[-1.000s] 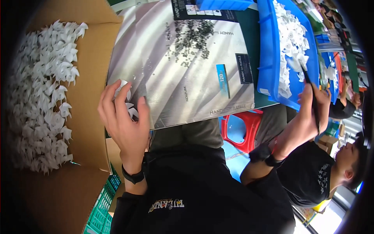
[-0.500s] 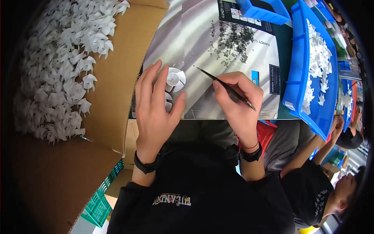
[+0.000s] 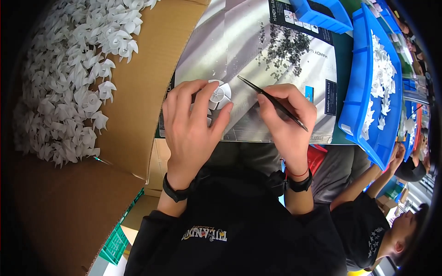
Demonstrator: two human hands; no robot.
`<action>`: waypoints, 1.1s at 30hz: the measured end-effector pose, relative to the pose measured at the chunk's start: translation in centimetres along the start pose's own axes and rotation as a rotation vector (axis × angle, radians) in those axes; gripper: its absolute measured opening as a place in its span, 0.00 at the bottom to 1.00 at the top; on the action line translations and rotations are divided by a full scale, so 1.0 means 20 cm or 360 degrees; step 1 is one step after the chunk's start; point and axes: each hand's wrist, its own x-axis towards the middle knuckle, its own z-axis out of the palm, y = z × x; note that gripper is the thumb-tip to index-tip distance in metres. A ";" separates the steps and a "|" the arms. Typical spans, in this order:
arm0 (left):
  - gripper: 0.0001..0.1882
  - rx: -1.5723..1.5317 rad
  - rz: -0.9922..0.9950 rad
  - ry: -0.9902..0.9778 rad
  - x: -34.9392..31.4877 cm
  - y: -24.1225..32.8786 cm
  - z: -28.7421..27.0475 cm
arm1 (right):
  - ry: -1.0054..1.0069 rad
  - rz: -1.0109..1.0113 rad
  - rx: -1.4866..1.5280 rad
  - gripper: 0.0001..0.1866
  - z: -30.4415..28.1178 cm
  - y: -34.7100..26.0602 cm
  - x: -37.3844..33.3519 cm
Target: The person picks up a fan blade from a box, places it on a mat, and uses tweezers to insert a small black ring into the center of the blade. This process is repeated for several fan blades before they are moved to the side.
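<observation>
My left hand [image 3: 195,117] is bent over a small white bladed fan wheel [image 3: 218,95] lying on the printed sheet. The index fingertip rests on its upper edge and the thumb lies at its lower right, so the wheel sits between them. Another white piece [image 3: 208,120] shows partly under this hand. My right hand [image 3: 290,112] pinches black tweezers [image 3: 271,102], tips pointing up and left, a little right of the fan wheel. Whether a tiny ring is between the tips is too small to tell. Small dark rings [image 3: 290,46] lie scattered farther back.
A cardboard box [image 3: 142,69] on the left holds a heap of white bladed wheels [image 3: 83,92]. A blue bin [image 3: 357,92] with more white pieces stands right, a smaller blue tray [image 3: 324,16] behind. Another person [image 3: 359,225] works at far right. The sheet [image 3: 258,133] covers the tabletop.
My left fingers have curled in, and the index fingertip has come onto the fan wheel. The tweezers stay in my right hand, their tips slightly nearer the wheel. The whole view has shifted a little.
</observation>
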 end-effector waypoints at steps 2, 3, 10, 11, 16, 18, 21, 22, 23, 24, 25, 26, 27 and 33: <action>0.22 0.0002 0.0020 0.0021 0.00 0.00 0.00 | 0.0026 -0.0001 0.0080 0.06 -0.01 -0.01 -0.02; 0.22 0.0006 0.0015 0.0022 0.00 0.00 0.00 | 0.0020 -0.0001 0.0082 0.06 -0.01 -0.01 -0.03; 0.22 0.0014 0.0010 0.0004 0.00 0.00 0.00 | -0.0250 -0.0172 0.0219 0.09 -0.02 0.02 -0.07; 0.22 0.0017 0.0009 0.0005 0.00 0.00 -0.01 | -0.0252 -0.0173 0.0221 0.09 -0.01 0.02 -0.07; 0.23 0.0008 0.0022 -0.0008 0.00 0.00 -0.01 | -0.0179 -0.0210 0.0242 0.08 0.02 0.03 -0.06; 0.23 0.0008 0.0016 -0.0015 0.00 0.00 -0.01 | -0.0290 -0.0201 0.0167 0.09 0.01 0.03 -0.07; 0.23 0.0000 0.0025 -0.0011 0.00 0.00 -0.01 | -0.0307 -0.0215 0.0135 0.10 0.00 0.02 -0.06; 0.22 -0.0004 0.0030 -0.0008 0.00 0.00 -0.01 | -0.0315 -0.0222 0.0119 0.10 0.00 0.02 -0.06; 0.22 -0.0005 0.0030 -0.0008 0.00 0.00 -0.01 | -0.0314 -0.0222 0.0118 0.10 0.01 0.02 -0.06; 0.22 -0.0010 0.0032 -0.0010 0.00 0.00 -0.01 | -0.0260 -0.0234 0.0153 0.09 0.02 0.01 -0.05; 0.22 -0.0016 0.0034 -0.0012 0.00 0.00 -0.01 | -0.0205 -0.0246 0.0188 0.08 0.03 0.00 -0.04; 0.22 -0.0018 0.0033 -0.0014 0.00 0.00 -0.01 | -0.0153 -0.0257 0.0225 0.07 0.04 0.00 -0.04; 0.22 -0.0018 0.0032 -0.0014 0.00 0.00 -0.01 | -0.0155 -0.0257 0.0226 0.07 0.03 -0.02 -0.04; 0.23 -0.0033 0.0002 -0.0039 0.00 0.00 -0.02 | -0.0392 -0.0031 -0.0102 0.08 -0.01 -0.12 -0.02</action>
